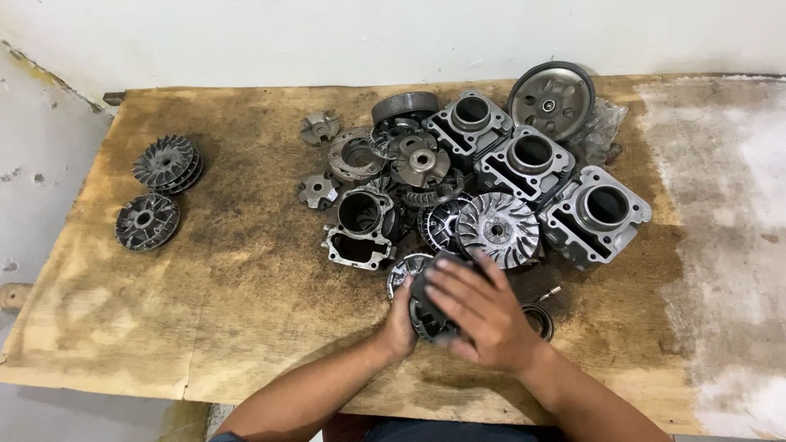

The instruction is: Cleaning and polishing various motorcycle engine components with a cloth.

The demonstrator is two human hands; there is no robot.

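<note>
Both hands: left hand (pixel 401 327) and right hand (pixel 483 315) grip closed around dark finned disc (pixel 430 315) | just below parts pile (pixel 491 164) | risk: greasy disc slipping onto tabletop (pixel 205 270).

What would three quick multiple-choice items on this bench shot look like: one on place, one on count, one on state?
1. Where do the two finned discs set apart from the pile lie?
A. far left of the board
B. right edge
C. on the floor

2. How many cylinder blocks with a round bore stand at the right of the pile?
A. one
B. three
C. five

3. How is the dark round part nearest the person held?
A. lying untouched
B. left hand only
C. between both hands

Answers:
1 A, the finned discs sit alone at left on the board.
2 B, three cylinder blocks in a row.
3 C, left hand and right hand enclose the dark round part.
</note>
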